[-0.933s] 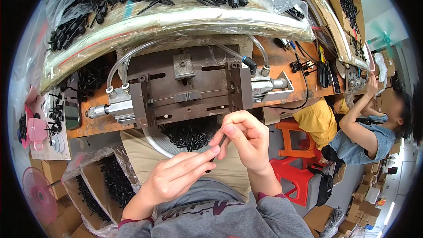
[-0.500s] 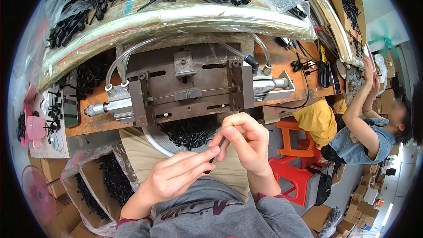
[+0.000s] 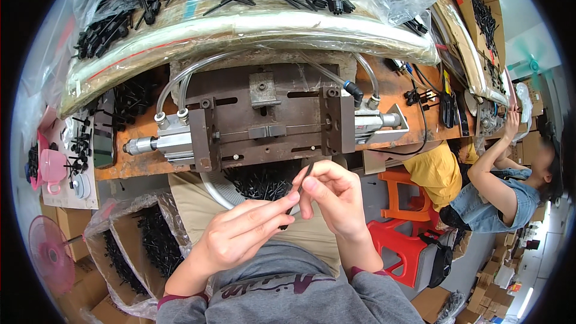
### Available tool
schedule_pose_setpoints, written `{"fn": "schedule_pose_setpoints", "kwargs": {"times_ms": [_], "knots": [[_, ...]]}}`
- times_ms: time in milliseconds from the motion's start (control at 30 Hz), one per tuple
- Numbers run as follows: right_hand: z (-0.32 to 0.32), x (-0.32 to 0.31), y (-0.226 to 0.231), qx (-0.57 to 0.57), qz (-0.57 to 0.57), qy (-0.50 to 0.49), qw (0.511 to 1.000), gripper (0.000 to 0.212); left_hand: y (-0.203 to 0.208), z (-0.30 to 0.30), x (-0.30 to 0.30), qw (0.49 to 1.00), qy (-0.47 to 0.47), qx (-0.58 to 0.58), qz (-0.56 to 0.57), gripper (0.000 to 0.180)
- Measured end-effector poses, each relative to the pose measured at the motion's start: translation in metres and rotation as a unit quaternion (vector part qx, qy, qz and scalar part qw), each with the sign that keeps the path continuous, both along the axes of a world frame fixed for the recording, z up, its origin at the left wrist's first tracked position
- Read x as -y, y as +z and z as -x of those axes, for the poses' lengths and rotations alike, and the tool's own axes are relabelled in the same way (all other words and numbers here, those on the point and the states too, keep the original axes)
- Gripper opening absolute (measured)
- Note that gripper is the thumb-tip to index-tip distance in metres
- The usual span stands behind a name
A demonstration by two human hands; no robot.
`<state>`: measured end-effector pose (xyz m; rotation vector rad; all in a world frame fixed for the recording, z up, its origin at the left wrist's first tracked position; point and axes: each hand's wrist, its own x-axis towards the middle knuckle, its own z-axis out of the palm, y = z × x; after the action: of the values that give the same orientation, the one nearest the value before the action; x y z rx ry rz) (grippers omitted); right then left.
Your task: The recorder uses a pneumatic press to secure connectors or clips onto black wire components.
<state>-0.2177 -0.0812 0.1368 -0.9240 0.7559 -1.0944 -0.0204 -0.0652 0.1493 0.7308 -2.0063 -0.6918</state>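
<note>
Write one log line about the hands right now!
left hand: touching thin black part; right hand: touching its upper section; heaped black parts: just beyond hands; metal fixture: on wooden bench

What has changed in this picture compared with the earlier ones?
The black stick moved upward and now pokes out higher from the right hand; nothing was let go. The camera view shifted slightly, so the machine appears further right. Same as before: the right hand pinches the stick and the left hand touches it.
</note>
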Motion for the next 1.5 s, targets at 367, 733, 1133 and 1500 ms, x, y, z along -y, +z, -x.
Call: {"fn": "schedule_pose_setpoints", "kwargs": {"times_ms": [367,733,1133,1500], "knots": [[-0.002,0.001,0.005,-0.137,0.023,-0.070,0.988,0.017,0.001,0.005,0.010,0.984,0.159,0.084,0.001,0.029],[0.008,-0.009,0.001,-0.206,0.153,-0.084,0.963,0.027,-0.007,0.016,0.028,0.947,0.224,0.225,0.055,0.026],[0.016,0.019,0.040,-0.278,0.265,-0.065,0.921,0.009,0.004,0.017,0.028,0.937,0.221,0.268,0.043,0.022],[0.024,0.142,0.100,-0.439,0.410,-0.279,0.749,0.017,0.001,0.013,0.029,0.955,0.205,0.211,0.038,0.020]]}}
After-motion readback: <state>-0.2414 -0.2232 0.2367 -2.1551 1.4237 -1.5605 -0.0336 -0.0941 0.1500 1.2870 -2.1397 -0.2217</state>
